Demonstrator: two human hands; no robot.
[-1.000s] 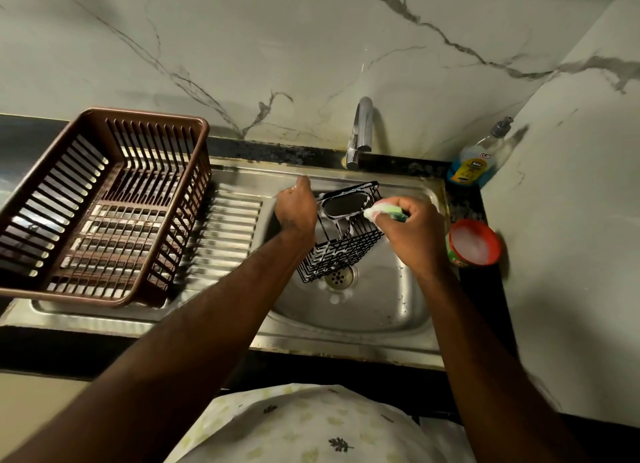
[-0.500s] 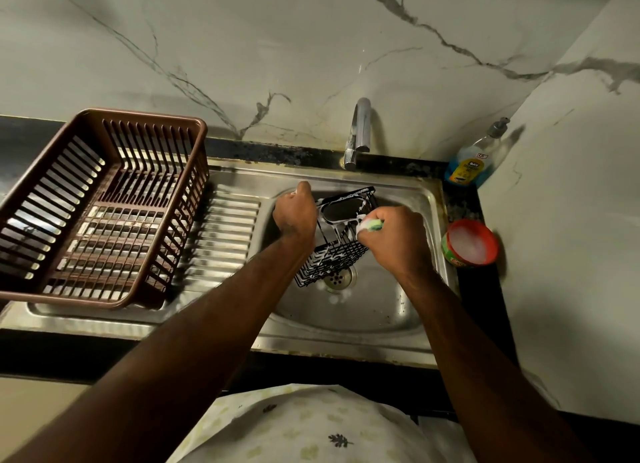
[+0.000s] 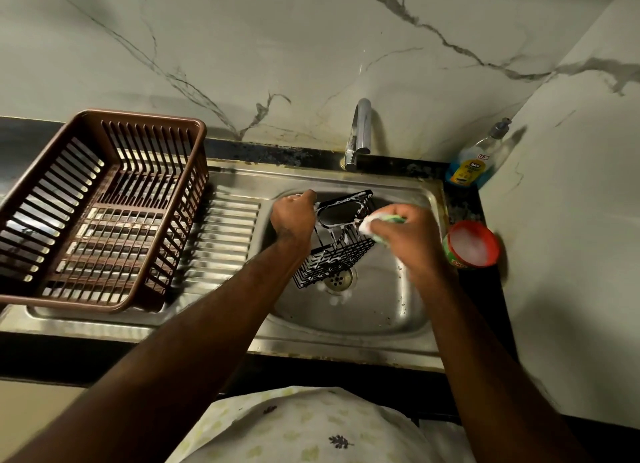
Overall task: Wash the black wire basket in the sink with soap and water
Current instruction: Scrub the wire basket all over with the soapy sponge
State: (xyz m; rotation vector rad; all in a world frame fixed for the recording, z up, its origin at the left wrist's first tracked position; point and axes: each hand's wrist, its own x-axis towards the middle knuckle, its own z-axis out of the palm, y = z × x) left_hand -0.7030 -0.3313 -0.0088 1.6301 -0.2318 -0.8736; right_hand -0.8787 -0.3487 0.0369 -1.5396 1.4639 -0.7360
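The black wire basket [image 3: 337, 241] is inside the round steel sink bowl [image 3: 363, 310], tilted, with its lower end close to the drain [image 3: 338, 279] and its upper rim pointing to the far wall. White soap foam lies on its wires and on the oval plate at the upper rim. The left hand [image 3: 294, 216] holds the basket at the left side of the rim, with the fingers closed around the wire. The right hand [image 3: 408, 234] is at the right side of the basket; its fingers are closed on a green and white foamy sponge [image 3: 375, 224], which touches the right edge of the rim. This hand looks a little blurred.

Behind the bowl stands a chrome tap [image 3: 360, 130] at the far edge of the sink. To the right of the bowl, on the dark bench [image 3: 460, 203], there is a round red tub with white soap [image 3: 472, 242], and farther, in the corner, a clear pump bottle with blue liquid and a yellow label [image 3: 472, 164]. To the left, a brown plastic slatted basket [image 3: 100, 213] sits on the ribbed steel drainboard [image 3: 225, 234], well apart from the hands. The walls [image 3: 277, 47] are pale marble with dark veins.
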